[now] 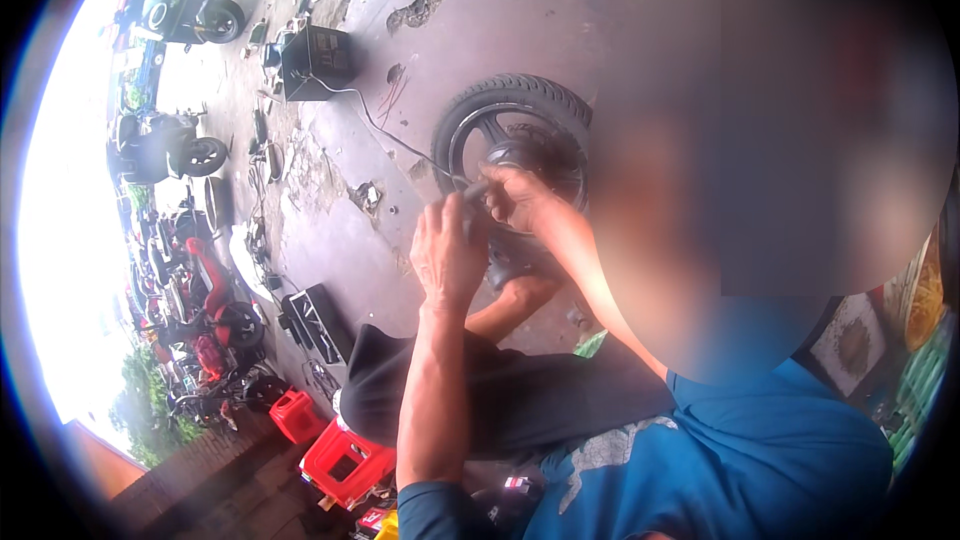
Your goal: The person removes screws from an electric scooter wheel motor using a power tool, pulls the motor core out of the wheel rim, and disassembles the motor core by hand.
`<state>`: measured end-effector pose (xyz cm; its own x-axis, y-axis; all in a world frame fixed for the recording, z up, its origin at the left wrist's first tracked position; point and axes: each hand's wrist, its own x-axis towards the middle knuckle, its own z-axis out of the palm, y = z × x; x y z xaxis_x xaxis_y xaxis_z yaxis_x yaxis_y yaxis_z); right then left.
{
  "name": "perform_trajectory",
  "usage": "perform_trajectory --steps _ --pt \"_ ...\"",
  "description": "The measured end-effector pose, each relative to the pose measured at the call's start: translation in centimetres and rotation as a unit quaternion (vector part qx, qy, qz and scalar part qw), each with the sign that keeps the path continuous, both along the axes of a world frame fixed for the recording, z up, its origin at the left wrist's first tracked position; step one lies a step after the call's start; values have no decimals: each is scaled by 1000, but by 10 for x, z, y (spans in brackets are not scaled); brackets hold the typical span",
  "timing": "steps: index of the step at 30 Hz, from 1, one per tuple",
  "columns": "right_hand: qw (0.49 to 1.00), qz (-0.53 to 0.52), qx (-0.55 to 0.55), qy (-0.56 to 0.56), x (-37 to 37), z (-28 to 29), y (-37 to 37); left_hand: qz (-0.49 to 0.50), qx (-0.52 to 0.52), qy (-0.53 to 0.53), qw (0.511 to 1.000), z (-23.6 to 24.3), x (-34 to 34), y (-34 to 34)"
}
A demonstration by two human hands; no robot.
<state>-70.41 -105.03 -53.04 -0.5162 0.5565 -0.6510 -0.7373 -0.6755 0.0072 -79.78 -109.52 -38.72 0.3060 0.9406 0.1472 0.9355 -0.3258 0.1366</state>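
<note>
My left hand (445,250) is raised in the middle of the view, its fingers curled round a dark object that they mostly hide. Just beyond it, my right hand (510,195) grips a dark item where a thin cable (390,133) ends; what the item is, I cannot make out. Both hands are close together over a black spoked wheel with a treaded tyre (512,90), which lies on the concrete ground. The cable runs back to a black box (315,63). A bare limb (520,300) shows below the hands, beside dark clothing (530,390).
Parked scooters (170,155) and a red motorbike (215,310) line the left. A black rectangular tray (315,325), red plastic crates (345,460) and scattered parts surround the work. Blue clothing (760,420) fills the lower right. A large blurred patch hides the upper right.
</note>
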Motion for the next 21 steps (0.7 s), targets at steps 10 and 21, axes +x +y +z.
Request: perform_trajectory --steps 10,21 --pt "996 63 -16 -58 2 6 17 -82 -79 105 988 19 6 17" --pt "997 73 14 -20 3 6 -2 372 -247 -104 889 -4 -3 37"
